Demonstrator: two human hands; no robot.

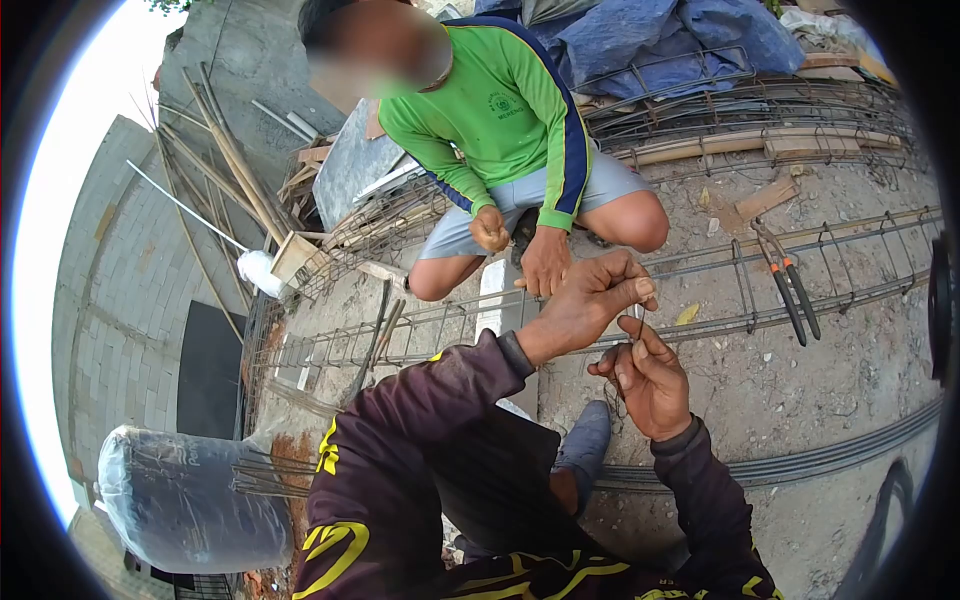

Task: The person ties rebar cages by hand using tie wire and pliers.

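Observation:
My left hand (590,303) is closed, thumb and fingers pinched together above the steel bars. Just below it, my right hand (655,382) is pinched too, palm partly turned up. Between their fingertips is a short, thin strand that looks like tie wire (638,318); its ends are hard to make out. Under my hands runs a long rebar cage (440,325) with stirrups along it. Across from me crouches a person in a green shirt (490,95). One of that person's hands (545,260) reaches down to the cage; the other (490,229) is closed above it.
Pincers with orange and black handles (785,290) lie across the cage at right. A white block (495,300) sits beneath the bars. Long loose rods (770,470) stretch along the ground near my foot. Behind are stacked cages and a blue tarp (650,45); a plastic-wrapped bundle (190,500) stands at left.

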